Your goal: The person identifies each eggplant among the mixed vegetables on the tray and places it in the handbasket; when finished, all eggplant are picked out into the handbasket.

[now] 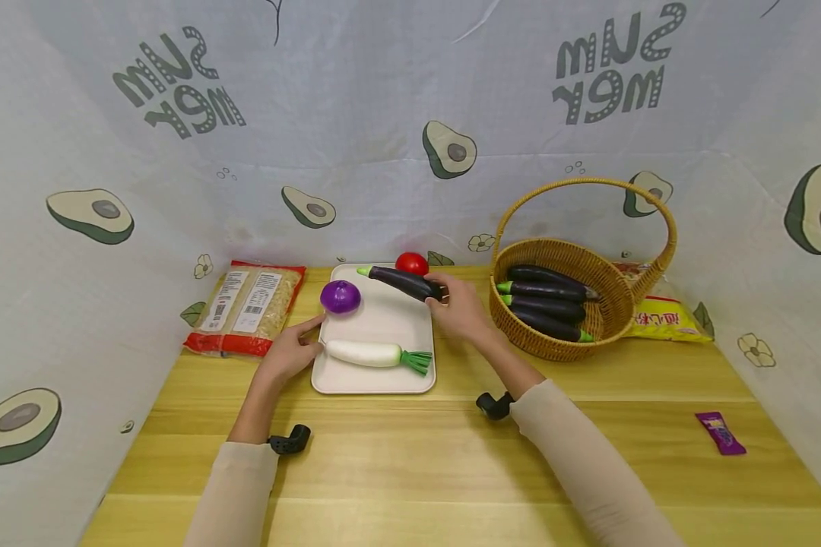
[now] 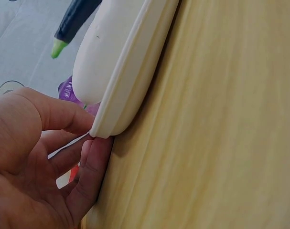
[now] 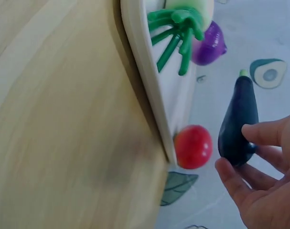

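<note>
In the head view, my right hand (image 1: pixel 457 305) pinches the thick end of a dark eggplant (image 1: pixel 404 282) and holds it above a white tray (image 1: pixel 383 386). The green tip of the eggplant (image 3: pixel 239 114) points left in the head view. My left hand (image 2: pixel 44 157) grips the tray's left rim (image 2: pixel 106 121) between thumb and fingers. Lying on the tray are a white radish (image 1: pixel 364 352) with green stems, near its front, and a purple onion (image 1: pixel 340 297) at the left. A red tomato (image 3: pixel 193 146) sits at the back right corner.
To the right stands a tall-handled wicker basket (image 1: pixel 561 351) with several eggplants (image 1: pixel 547 292) inside. Behind it lies a yellow packet (image 1: pixel 667 319). A red-edged bag (image 1: pixel 249 308) is left of the tray. A small purple packet (image 1: pixel 721 433) lies at the table's right.
</note>
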### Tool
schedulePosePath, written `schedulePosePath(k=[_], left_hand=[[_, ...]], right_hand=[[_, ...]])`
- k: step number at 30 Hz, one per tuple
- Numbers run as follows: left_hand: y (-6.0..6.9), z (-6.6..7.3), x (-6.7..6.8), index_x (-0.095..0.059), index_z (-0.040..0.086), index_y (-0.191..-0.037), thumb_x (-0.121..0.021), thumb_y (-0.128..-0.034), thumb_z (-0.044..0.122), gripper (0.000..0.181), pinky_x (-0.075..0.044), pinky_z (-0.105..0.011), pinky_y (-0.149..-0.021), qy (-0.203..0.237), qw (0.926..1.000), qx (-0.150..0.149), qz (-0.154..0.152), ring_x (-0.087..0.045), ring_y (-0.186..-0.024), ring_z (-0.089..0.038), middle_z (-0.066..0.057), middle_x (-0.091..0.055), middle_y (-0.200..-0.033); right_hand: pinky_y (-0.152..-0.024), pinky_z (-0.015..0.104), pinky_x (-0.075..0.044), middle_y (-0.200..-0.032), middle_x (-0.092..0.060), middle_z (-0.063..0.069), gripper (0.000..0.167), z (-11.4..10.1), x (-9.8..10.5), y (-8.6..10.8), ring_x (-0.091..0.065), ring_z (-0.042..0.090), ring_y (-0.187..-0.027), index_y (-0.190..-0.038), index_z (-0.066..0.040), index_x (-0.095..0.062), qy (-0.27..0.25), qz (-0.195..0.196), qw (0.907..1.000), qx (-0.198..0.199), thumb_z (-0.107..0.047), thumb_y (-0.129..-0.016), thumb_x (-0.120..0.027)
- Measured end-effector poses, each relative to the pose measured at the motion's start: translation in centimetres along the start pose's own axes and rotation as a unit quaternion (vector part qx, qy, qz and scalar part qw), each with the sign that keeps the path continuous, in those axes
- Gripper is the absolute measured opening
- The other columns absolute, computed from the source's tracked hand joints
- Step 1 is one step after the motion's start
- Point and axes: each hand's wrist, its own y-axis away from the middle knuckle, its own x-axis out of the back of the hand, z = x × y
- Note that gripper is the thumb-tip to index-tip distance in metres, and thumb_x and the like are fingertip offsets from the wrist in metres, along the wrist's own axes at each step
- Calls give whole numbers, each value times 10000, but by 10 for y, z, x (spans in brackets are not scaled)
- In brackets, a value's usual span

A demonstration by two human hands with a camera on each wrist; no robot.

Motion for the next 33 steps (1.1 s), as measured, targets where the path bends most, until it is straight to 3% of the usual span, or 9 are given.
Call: schedulePosePath(k=[6, 12, 18, 24, 33], left_hand=[[0, 0, 0, -481, 274, -1555, -634, -913, 175, 667, -410, -293, -682, 78, 10000, 5, 19, -496, -830, -218, -138, -604, -1232], [-1, -1, 1, -477, 275, -1557, -631, -915, 174, 667, -404, -286, -672, 61, 10000, 10, 22, -487, -811, -210, -150, -607, -1175], [-1, -2, 1, -468, 268, -1562, -622, -925, 169, 663, -406, -300, -694, 59, 10000, -1, -19, -496, -843, -223, -141, -579, -1342], [-1, -2, 0, -474, 272, -1559, -625, -919, 167, 666, -410, -288, -681, 86, 10000, 10, -6, -501, -817, -216, -134, -592, -1324], [-2, -2, 1, -455, 280, -1569, -617, -933, 191, 662, -423, -318, -797, -24, 10000, 20, -48, -519, -1049, -281, -126, -523, -1482]], right_hand=[[-954, 498, -563, -1301, -668, 214, 438, 0, 28, 18, -691, 380, -1102, -1398, -95, -614, 368, -35, 9985, 404, -80, -963, -657], [-986, 526, -543, -1390, -618, 179, 439, 13, 55, 38, -632, 384, -1219, -1420, -129, -591, 302, -167, 9988, 343, -79, -986, -642], [-965, 544, -544, -1386, -600, 198, 435, 36, 85, 57, -631, 398, -1211, -1438, -134, -557, 424, -211, 9983, 326, -80, -1011, -618], [-927, 588, -549, -1369, -599, 273, 429, 56, 117, 76, -665, 470, -1155, -1438, -103, -538, 558, -94, 9981, 259, -79, -1016, -614], [-949, 647, -510, -1359, -581, 293, 409, 76, 151, 97, -609, 517, -1195, -1435, -91, -536, 713, 128, 9974, 30, -119, -1032, -600]])
